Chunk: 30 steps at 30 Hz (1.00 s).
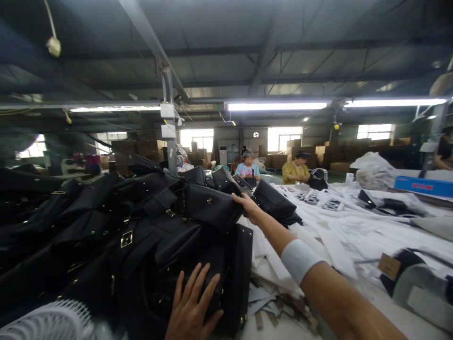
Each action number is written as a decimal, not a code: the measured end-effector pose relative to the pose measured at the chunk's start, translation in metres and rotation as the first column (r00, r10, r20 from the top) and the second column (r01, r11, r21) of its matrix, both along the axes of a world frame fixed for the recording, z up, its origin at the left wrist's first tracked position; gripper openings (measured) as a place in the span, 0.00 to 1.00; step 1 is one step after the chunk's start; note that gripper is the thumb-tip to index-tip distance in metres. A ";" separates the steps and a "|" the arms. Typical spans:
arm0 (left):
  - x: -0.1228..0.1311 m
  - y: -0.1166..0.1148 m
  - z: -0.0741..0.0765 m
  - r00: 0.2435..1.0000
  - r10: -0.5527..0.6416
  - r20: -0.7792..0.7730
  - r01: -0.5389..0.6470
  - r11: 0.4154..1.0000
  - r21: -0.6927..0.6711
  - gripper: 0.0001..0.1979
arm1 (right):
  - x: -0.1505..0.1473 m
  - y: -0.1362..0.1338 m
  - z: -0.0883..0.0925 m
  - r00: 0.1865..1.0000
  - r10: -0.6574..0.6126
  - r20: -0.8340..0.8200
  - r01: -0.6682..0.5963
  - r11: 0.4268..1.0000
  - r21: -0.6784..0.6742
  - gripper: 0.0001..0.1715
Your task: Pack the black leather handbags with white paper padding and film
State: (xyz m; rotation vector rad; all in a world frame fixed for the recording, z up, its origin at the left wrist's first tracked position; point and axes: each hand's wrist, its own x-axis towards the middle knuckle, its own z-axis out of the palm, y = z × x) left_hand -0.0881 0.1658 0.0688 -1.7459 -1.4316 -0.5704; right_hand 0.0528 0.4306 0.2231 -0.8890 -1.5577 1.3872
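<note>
A big heap of black handbags (88, 236) with gold-coloured buckles and studs fills the left and middle of the view. My left hand (194, 302) lies low in front, fingers spread flat against the dark side of a bag, grasping nothing. Farther out, my right hand (249, 208) reaches across and has the right edge of a black handbag (214, 203) between thumb and fingers. That bag rests on top of the pile; its underside is hidden. A pale band covers part of my right forearm. Below it, another black bag (242, 264) stands on edge.
White foam strips (332, 241) cover the table at right, with scraps (279, 307) near the front. A white fan (49, 321) sits at lower left. A blue box (424, 186) is at far right. Two people (247, 168) work across the table. A post (170, 141) rises behind the bags.
</note>
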 end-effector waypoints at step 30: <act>0.034 -0.009 0.021 0.923 -0.037 0.383 0.047 0.999 -0.015 0.30 | 0.139 -0.157 0.127 0.721 -0.249 -0.647 0.241 0.965 -0.103 0.11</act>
